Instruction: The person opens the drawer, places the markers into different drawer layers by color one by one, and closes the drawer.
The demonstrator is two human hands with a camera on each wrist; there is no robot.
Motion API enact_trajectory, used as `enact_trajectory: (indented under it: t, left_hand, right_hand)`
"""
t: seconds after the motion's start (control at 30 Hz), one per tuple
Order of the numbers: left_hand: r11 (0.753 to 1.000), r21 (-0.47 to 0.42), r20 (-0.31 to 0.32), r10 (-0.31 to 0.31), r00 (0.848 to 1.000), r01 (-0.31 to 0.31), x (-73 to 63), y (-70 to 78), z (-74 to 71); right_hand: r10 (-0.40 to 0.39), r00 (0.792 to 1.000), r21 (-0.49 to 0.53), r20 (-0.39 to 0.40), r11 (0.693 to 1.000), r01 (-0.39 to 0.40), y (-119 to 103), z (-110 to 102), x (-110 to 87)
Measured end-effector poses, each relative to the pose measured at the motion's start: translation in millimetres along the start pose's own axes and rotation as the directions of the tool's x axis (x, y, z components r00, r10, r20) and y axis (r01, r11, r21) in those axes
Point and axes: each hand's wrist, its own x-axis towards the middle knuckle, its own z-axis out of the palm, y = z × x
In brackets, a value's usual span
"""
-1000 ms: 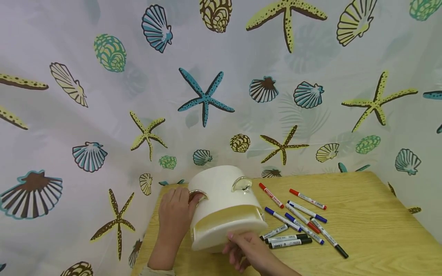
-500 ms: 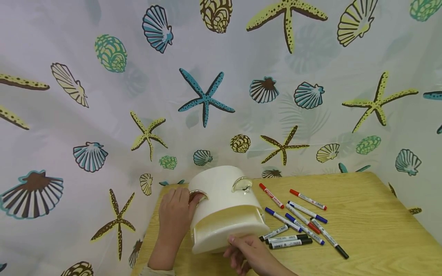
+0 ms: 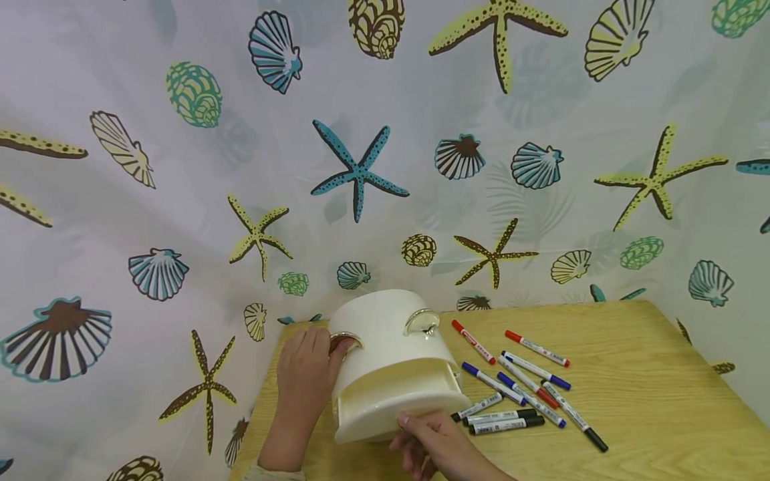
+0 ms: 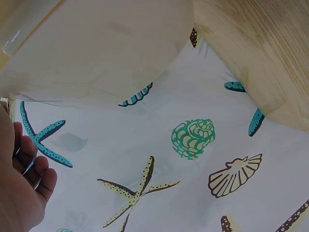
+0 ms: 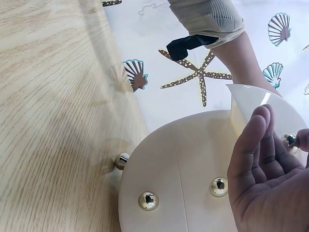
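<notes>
A cream rounded box [image 3: 385, 327] with gold handles [image 3: 423, 321] stands on the wooden table, its drawer [image 3: 397, 415] pulled partly out. My left hand [image 3: 307, 374] grips the left gold handle, thumb tucked beneath the ring; in the left wrist view its curled fingers show at the left edge. With my right hand [image 3: 436, 441] I pinch the gold knob [image 5: 289, 140] on the drawer front, thumb above and fingers curled below. Gold ball feet [image 5: 148, 201] on the box's underside face the right wrist camera. The inside of the drawer is only partly visible.
Several markers with red, blue and black caps lie loose right of the box, among them a red-capped marker [image 3: 535, 347] and a black-capped marker [image 3: 574, 415]. The wooden table [image 3: 650, 394] reaches back to a white curtain [image 3: 421, 220] printed with shells and starfish.
The drawer has slid a little farther out toward me, with my right hand moving along on its knob. It barely moves in the last half second. My left hand stays on the handle.
</notes>
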Motion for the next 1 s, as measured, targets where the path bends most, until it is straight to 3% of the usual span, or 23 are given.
enact_trajectory:
  t: [0.2, 0.47, 0.67, 0.83, 1.0]
  left_hand:
    - [1.0, -0.006, 0.002, -0.001, 1.0, 0.001, -0.7, -0.4, 0.3]
    - [1.0, 0.001, -0.02, 0.014, 1.0, -0.014, 0.5, -0.2, 0.3]
    - [1.0, -0.004, -0.016, 0.011, 1.0, -0.011, 1.2, -0.9, -0.2]
    - [1.0, -0.017, -0.01, 0.002, 1.0, -0.003, 1.2, -1.5, -0.1]
    - [1.0, -0.031, 0.007, -0.007, 1.0, 0.008, 0.4, -1.5, -0.1]
  right_hand:
    - [-0.031, 0.999, -0.075, -0.021, 0.997, 0.029, -2, -1, -5.0]
    - [-0.031, 0.999, -0.09, -0.011, 0.995, 0.03, -4, -15, -17.5]
    - [-0.114, 0.993, -0.136, -0.003, 0.984, 0.113, -15, -37, -29.2]
    - [-0.238, 0.971, -0.202, -0.031, 0.953, 0.227, -24, -63, -39.8]
    - [-0.326, 0.937, -0.305, -0.124, 0.911, 0.276, -29, -94, -47.5]
